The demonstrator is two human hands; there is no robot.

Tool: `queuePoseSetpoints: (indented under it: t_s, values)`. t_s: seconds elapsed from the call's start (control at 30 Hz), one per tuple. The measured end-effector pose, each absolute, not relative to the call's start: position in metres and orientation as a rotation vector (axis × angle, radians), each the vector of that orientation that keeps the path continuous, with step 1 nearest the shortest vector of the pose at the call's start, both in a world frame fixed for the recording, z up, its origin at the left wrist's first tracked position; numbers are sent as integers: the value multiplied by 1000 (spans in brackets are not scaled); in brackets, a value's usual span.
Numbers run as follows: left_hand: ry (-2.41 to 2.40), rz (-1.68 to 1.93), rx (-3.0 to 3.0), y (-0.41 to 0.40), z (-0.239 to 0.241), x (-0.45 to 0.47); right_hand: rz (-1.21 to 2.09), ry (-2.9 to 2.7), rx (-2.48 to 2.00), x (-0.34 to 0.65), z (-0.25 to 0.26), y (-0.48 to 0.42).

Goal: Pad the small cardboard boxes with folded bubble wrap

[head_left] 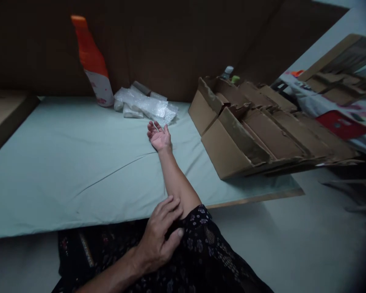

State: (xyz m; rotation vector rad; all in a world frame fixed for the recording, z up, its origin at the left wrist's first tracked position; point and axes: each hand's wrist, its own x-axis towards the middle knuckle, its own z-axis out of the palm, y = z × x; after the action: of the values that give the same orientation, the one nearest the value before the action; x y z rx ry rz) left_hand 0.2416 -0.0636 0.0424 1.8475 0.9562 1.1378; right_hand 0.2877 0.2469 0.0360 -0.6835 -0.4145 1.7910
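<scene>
right grip [160, 139], palm-up and empty, has bubble wrap [151, 105] just beyond; left grip [162, 231], unclenched, touches the right forearm [179, 175], seemingly resting; grasping would call for turning the palm.

The row of cardboard boxes [228, 146] hides most of its contents from me. Left of it, I can't tell what the bubble wrap [149, 101] covers or read the orange bottle [93, 61]; farther left, a carton [6, 110] is cut off. Right of it, a red item [341, 124] blurs beyond naming.
</scene>
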Motion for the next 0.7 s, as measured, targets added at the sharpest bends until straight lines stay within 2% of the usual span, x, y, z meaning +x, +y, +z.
queuePoseSetpoints:
  t_s: [0.13,0.33,0.7]
  values:
    - [943,1200,1770,-58,45,232,1848,-311,-441,292,21,253]
    - [1279,1231,1644,-15,35,249,1840,-323,-442,295,18,250]
    - [1222,1189,1588,-66,36,256,1849,-296,-385,296,12,254]
